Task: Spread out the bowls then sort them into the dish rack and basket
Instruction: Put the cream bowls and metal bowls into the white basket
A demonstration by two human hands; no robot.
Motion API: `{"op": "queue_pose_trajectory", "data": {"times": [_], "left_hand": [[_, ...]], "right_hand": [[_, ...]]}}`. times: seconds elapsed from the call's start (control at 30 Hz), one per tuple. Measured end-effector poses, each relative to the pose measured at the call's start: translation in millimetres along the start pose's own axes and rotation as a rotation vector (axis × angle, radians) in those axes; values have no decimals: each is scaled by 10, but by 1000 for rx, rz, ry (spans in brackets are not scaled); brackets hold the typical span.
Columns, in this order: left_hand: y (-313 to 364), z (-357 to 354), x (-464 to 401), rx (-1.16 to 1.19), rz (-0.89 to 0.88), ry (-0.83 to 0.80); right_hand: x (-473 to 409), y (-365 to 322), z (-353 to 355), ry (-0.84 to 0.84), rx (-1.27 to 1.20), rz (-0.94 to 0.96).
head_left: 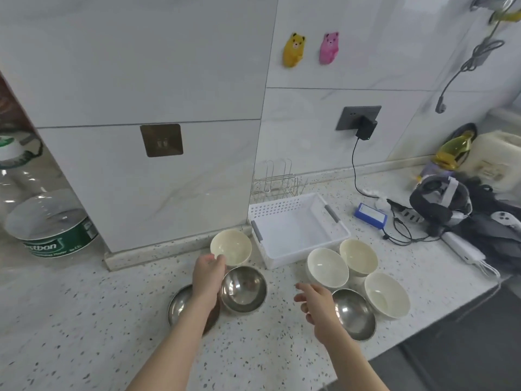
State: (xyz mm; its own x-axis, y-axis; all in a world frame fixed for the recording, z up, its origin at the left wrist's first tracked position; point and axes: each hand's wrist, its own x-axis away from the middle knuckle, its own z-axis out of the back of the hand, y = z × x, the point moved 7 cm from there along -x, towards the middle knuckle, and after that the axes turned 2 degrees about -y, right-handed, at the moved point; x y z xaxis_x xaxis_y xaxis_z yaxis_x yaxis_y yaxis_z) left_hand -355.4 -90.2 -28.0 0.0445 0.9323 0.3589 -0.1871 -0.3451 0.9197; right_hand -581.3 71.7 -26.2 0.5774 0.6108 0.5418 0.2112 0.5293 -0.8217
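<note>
While L hand hovers; basket beside bowls.

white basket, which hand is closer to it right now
Left. The left hand reaches beside the basket, near its left front corner; the right hand hovers farther back, in front of it.

On the counter stand 7 bowls — 4 cream bowls and 3 steel bowls (1 partly hidden under a forearm). Also 1 white basket, 1 wire dish rack — and 2 bear hooks on the wall.
</note>
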Motion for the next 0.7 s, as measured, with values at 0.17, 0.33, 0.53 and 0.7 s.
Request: {"op": "queue_pose_trajectory", "data": {"times": [0.17, 0.33, 0.53, 0.7], "left_hand": [[-68, -111, -514, -408, 88, -82], [-128, -140, -771, -595, 161, -88], [-181, -141, -889, -657, 204, -23], [-109, -190, -800, -577, 203, 73]], "right_hand": [[-213, -57, 0, -19, -2, -28], [-351, -102, 124, -5, -27, -24], [-537, -221, 293, -19, -36, 15], [-769, -405, 426, -84, -8, 37]]}}
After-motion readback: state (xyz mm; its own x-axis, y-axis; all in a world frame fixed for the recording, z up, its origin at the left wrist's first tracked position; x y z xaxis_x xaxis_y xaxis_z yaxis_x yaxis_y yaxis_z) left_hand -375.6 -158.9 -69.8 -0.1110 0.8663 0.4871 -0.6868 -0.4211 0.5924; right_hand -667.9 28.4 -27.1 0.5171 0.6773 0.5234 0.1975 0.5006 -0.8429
